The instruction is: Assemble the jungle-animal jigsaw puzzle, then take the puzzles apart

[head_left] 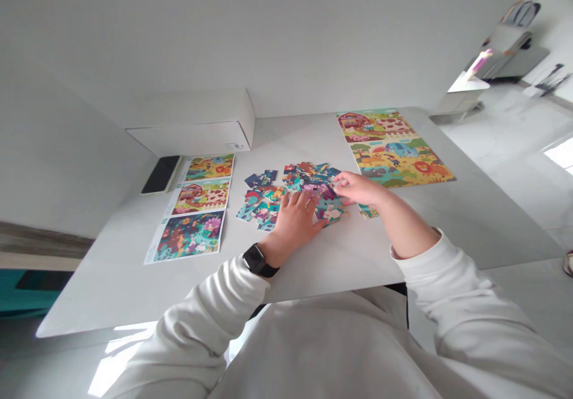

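A loose heap of colourful jigsaw puzzle pieces [264, 195] lies in the middle of the white table, several of them overlapping. My left hand [296, 217] rests palm down on the near side of the heap, its fingers spread over the pieces. At the heap's right edge, my right hand [356, 189] has its fingertips and thumb drawn together at a dark puzzle piece [330, 190], partly hidden by the fingers. Below that hand, a small teal and yellow puzzle piece [369, 211] sits apart from the heap. A piece with a white rabbit [332, 212] lies between both hands.
Two finished-looking puzzle pictures, a farm [380, 125] and a safari scene [403, 163], lie at the right back. On the left is a reference sheet [190, 232] with three pictures, beside a phone [161, 175]. A white box [192, 130] stands against the wall.
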Available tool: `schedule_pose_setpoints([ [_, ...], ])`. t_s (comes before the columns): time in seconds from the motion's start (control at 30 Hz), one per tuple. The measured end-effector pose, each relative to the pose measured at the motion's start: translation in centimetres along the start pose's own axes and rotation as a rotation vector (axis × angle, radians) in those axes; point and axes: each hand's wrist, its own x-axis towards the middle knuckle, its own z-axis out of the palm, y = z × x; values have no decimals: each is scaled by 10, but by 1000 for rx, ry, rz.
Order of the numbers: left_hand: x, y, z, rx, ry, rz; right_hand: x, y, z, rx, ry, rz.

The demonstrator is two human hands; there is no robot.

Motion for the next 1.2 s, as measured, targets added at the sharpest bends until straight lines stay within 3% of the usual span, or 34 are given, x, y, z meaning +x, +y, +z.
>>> schedule_pose_setpoints([
  [0.1,-1,0,1,13,-11,-37,2,-1,-4,250,-43,68],
  [0.23,-2,1,2,22,-23,-76,5,0,-9,413,-84,108],
  [0.5,-3,-1,3,-7,-34,-81,2,3,6,363,-241,66],
  [0.67,-1,-2,0,-97,45,-55,3,4,9,270,-168,-67],
  [0.83,6,-11,-7,-230,165,-53,1,-2,3,422,-138,-119],
  [1.03,15,-27,-13,-432,219,-174,8,-10,26,543,-96,-259],
  [1.1,17,-33,-15,-475,201,-224,11,-11,31,466,-71,-298],
  [1.2,20,-46,-19,-495,189,-294,11,-8,29,142,46,-344],
])
